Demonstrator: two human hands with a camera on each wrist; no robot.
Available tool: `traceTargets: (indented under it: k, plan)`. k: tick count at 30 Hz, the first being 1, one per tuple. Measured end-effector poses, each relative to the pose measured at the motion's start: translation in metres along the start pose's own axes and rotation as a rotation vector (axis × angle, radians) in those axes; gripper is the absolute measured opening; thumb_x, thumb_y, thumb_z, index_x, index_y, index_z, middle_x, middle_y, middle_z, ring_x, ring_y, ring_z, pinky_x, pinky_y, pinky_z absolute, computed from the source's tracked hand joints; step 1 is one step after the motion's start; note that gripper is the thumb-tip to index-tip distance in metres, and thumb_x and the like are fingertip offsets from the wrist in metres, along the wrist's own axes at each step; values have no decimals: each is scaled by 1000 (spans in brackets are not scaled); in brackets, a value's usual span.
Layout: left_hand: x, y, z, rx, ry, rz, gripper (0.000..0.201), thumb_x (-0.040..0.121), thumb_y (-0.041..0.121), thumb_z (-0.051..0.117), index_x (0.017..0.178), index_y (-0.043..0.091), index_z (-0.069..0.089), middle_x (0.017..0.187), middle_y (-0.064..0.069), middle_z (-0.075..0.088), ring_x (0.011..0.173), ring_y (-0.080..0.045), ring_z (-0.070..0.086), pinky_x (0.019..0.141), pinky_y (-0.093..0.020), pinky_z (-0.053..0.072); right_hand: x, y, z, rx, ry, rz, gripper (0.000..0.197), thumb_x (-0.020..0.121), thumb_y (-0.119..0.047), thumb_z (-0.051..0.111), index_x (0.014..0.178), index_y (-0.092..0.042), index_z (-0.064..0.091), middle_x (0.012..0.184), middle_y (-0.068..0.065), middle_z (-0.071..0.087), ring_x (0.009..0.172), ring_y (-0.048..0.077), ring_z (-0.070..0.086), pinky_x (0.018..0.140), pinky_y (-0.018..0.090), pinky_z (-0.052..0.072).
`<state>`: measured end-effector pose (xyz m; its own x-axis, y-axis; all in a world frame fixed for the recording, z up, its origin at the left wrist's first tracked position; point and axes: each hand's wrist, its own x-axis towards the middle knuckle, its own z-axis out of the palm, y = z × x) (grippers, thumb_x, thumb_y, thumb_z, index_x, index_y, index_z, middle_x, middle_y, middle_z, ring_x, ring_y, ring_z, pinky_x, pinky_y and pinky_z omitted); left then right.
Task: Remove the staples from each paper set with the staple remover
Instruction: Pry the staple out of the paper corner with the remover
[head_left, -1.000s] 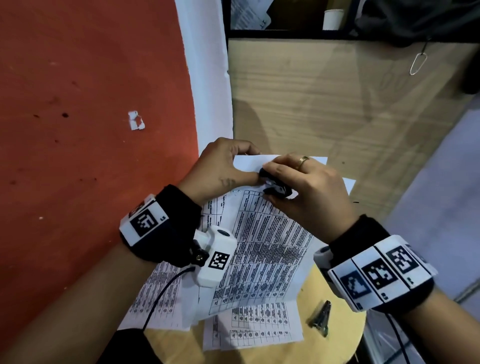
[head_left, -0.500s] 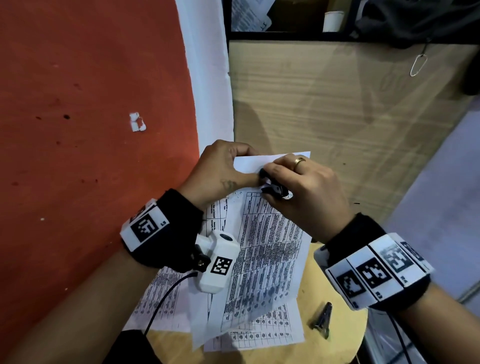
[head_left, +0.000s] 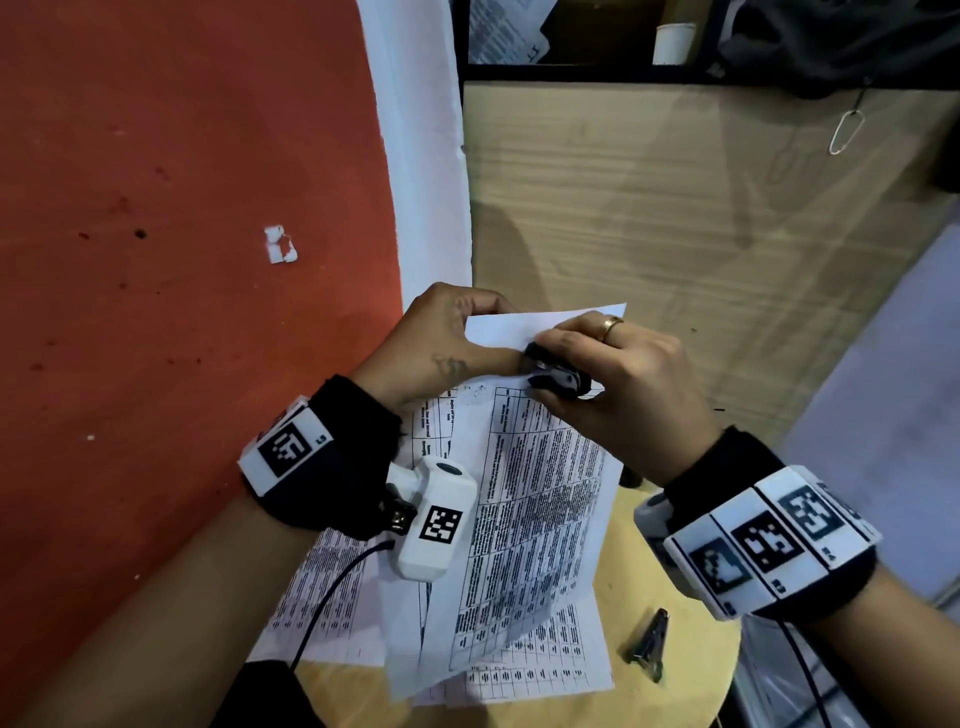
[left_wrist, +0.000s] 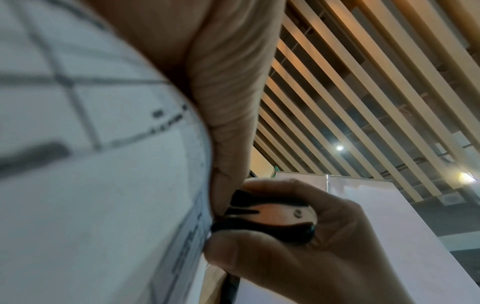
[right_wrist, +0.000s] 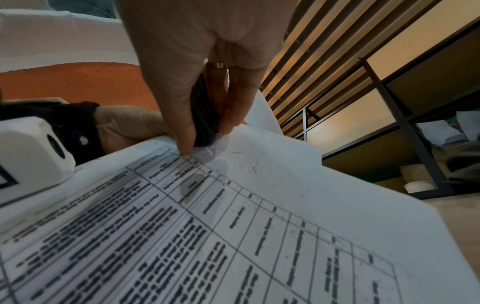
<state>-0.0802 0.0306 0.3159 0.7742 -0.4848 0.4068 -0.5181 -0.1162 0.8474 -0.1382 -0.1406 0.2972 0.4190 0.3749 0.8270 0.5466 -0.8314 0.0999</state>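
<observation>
Staple remover (head_left: 556, 375) pinched in our right hand (head_left: 618, 384), at top edge of paper set (head_left: 524, 499); our left hand (head_left: 441, 343) grips that edge, set lifted above desk (head_left: 691, 670). More papers (head_left: 332, 608) beneath, clip (head_left: 649, 642) nearby.

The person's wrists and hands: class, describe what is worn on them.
Each wrist has a black band with white blocks bearing black square codes. A white camera unit with a black cable hangs under the left wrist. A gold ring circles a right finger.
</observation>
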Motion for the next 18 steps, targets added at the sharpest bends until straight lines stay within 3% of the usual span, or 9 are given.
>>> traceTargets:
  k: [7, 12, 15, 18]
  plan:
    - [-5, 3, -1, -139, -12, -74, 14, 69, 3, 76, 74, 13, 66, 66, 2, 66, 58, -6, 59, 56, -15, 47, -2, 0, -1, 95, 21, 65, 39, 66, -28, 77, 98, -6, 71, 92, 7, 69, 76, 26, 67, 59, 36, 55]
    - [-7, 7, -3, -186, 14, -146, 17, 76, -6, 69, 76, 10, 65, 65, -1, 66, 51, -7, 60, 50, -15, 48, -3, -1, -4, 282, 69, 165, 44, 67, -30, 79, 103, -5, 69, 97, 4, 66, 86, 12, 61, 72, 32, 55]
    - [-7, 9, -3, -141, 20, -135, 15, 75, -5, 71, 78, 8, 65, 72, -10, 63, 53, -9, 58, 51, -14, 48, -3, -1, -2, 257, 59, 123, 43, 68, -28, 79, 102, -4, 70, 97, 6, 67, 85, 11, 59, 73, 28, 52]
    - [-5, 10, -3, -89, 27, -110, 16, 74, -2, 73, 76, 12, 67, 76, -11, 62, 59, -11, 57, 55, -15, 46, -1, 0, 0, 171, 49, 75, 41, 67, -28, 78, 100, -5, 71, 96, 6, 69, 82, 18, 64, 68, 34, 53]
